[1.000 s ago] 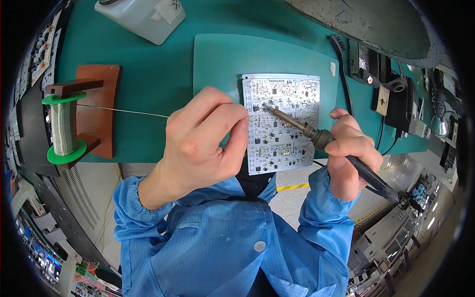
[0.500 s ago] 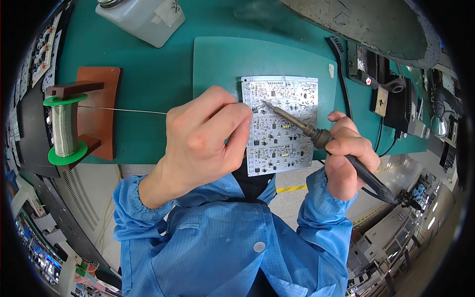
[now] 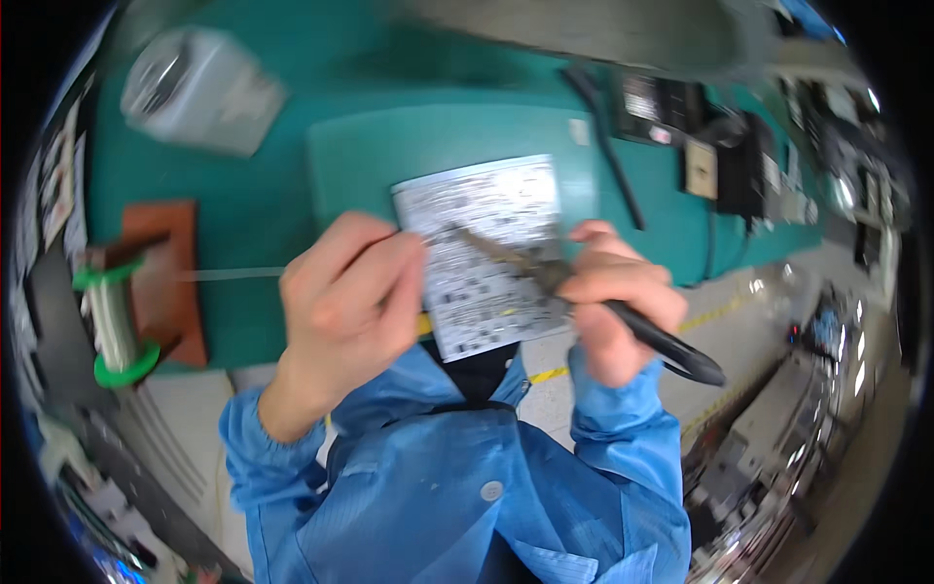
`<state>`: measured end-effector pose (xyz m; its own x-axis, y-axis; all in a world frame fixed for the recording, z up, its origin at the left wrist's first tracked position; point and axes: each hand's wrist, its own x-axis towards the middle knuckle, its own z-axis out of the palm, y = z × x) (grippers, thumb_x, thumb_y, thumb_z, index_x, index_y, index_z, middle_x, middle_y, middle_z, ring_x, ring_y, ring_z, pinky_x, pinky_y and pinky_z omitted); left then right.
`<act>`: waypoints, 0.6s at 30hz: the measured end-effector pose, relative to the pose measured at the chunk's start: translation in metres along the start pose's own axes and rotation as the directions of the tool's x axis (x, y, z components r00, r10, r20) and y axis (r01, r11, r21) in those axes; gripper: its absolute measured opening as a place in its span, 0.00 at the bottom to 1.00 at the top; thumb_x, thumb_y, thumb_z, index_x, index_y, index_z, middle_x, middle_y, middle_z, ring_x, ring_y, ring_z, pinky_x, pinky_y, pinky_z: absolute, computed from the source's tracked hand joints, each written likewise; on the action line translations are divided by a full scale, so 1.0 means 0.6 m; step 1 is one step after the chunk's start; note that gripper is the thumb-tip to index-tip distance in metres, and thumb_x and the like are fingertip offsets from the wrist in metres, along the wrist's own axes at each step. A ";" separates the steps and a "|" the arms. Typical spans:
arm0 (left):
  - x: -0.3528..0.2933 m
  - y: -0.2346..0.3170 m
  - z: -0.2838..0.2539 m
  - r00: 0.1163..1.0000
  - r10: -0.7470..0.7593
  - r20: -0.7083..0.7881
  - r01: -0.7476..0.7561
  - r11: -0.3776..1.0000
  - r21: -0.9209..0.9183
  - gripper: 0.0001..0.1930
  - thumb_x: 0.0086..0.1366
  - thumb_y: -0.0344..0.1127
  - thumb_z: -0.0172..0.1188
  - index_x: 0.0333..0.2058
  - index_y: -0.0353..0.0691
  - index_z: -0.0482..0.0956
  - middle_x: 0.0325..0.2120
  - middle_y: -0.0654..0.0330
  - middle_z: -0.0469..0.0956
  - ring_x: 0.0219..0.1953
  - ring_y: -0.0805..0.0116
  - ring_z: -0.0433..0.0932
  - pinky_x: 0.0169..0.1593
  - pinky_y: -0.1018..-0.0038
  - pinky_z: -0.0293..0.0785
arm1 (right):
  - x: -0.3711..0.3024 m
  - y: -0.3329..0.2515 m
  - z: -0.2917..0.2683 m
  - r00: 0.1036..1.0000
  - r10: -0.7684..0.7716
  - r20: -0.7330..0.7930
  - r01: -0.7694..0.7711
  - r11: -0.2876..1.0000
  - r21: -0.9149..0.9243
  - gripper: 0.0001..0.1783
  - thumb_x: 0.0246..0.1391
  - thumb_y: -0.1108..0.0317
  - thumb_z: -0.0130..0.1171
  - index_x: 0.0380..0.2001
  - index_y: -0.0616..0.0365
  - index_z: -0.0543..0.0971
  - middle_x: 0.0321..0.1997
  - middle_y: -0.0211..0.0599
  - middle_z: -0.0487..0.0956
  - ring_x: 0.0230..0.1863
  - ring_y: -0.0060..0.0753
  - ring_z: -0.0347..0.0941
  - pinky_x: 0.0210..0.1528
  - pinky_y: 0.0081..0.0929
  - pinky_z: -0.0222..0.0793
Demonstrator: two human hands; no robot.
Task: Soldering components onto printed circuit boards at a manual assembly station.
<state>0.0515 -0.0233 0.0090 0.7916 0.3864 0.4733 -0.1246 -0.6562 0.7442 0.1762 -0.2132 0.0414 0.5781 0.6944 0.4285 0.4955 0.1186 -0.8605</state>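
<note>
My left hand (image 3: 348, 292) is closed in a pinch on solder wire (image 3: 243, 274), beside the left edge of a white circuit board (image 3: 486, 302) crowded with small parts. The wire runs left to a spool (image 3: 114, 321) with green flanges. My right hand (image 3: 623, 292) grips the black handle of a soldering iron (image 3: 671, 348). Its metal tip slants to the upper left over the board, close to my left fingertips. Blur hides whether tip, wire and board touch.
The board lies partly on a green mat (image 3: 360, 146) near the bench's front edge. A brown spool stand (image 3: 185, 321) is at left, a whitish bottle (image 3: 209, 97) behind it. A large grey shape (image 3: 603, 24) overhangs the back. A black brush (image 3: 613, 146) lies right of the mat.
The whole view has swung and blurred, with bench items shifted left and mostly lower. Both hands keep their grips, and the iron's tip stays over the board's upper left part.
</note>
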 end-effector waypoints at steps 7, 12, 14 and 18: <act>-0.002 0.015 0.000 0.996 -0.064 0.066 0.059 0.996 0.064 0.05 0.55 0.18 0.61 0.30 0.33 0.80 0.24 0.62 0.73 0.18 0.79 0.62 0.20 0.80 0.55 | 0.003 0.000 0.015 0.981 -0.132 -0.139 0.139 0.989 0.046 0.07 0.30 0.77 0.57 0.21 0.64 0.78 0.13 0.36 0.71 0.16 0.37 0.66 0.35 0.35 0.66; 0.001 0.017 0.003 0.991 -0.025 0.129 0.020 0.999 0.038 0.06 0.55 0.18 0.61 0.32 0.33 0.80 0.24 0.62 0.73 0.19 0.77 0.62 0.21 0.79 0.54 | -0.010 0.004 0.024 0.948 -0.165 -0.271 0.175 0.984 0.015 0.07 0.28 0.78 0.55 0.19 0.62 0.78 0.12 0.34 0.71 0.16 0.39 0.65 0.31 0.33 0.63; 0.002 0.017 0.004 0.990 -0.051 0.133 0.044 0.998 0.051 0.05 0.56 0.18 0.61 0.32 0.33 0.80 0.24 0.62 0.73 0.19 0.78 0.62 0.21 0.80 0.53 | -0.015 0.005 0.023 0.946 -0.164 -0.281 0.173 0.985 0.009 0.08 0.28 0.78 0.55 0.19 0.61 0.77 0.13 0.33 0.71 0.16 0.38 0.66 0.32 0.33 0.64; -0.017 0.014 -0.015 0.995 -0.085 0.056 0.081 0.995 0.060 0.05 0.56 0.18 0.60 0.32 0.32 0.80 0.24 0.61 0.73 0.20 0.78 0.62 0.20 0.81 0.52 | -0.010 0.010 0.037 0.952 -0.173 -0.253 0.195 0.979 0.065 0.08 0.28 0.78 0.56 0.20 0.62 0.77 0.13 0.35 0.72 0.17 0.40 0.66 0.32 0.33 0.64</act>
<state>0.0369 -0.0266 0.0148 0.8317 0.4036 0.3813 -0.0237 -0.6602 0.7507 0.1611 -0.2011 0.0278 0.6283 0.4611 0.6266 0.5557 0.2977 -0.7763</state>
